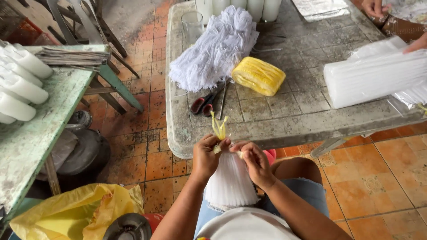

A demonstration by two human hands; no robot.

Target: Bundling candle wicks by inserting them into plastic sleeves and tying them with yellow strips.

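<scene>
A clear bag packed with thin white candles [230, 180] stands on my lap, gathered tight at the top. My left hand [207, 155] pinches the gathered neck, where a yellow plastic tie [219, 128] sticks up. My right hand [254, 161] grips the neck of the bag from the other side, fingers curled on the tie's end. Both hands are just below the front edge of the stone table [275, 126].
On the table lie a pile of white wicks [213, 51], a yellow roll of ties [258, 75], red-handled scissors [205, 102], a glass [191, 24] and a large pack of white candles [373, 78]. Another person's hand [373, 6] is far right. Thick white candles [20, 82] lie on a green bench; a yellow bag [71, 213] is below.
</scene>
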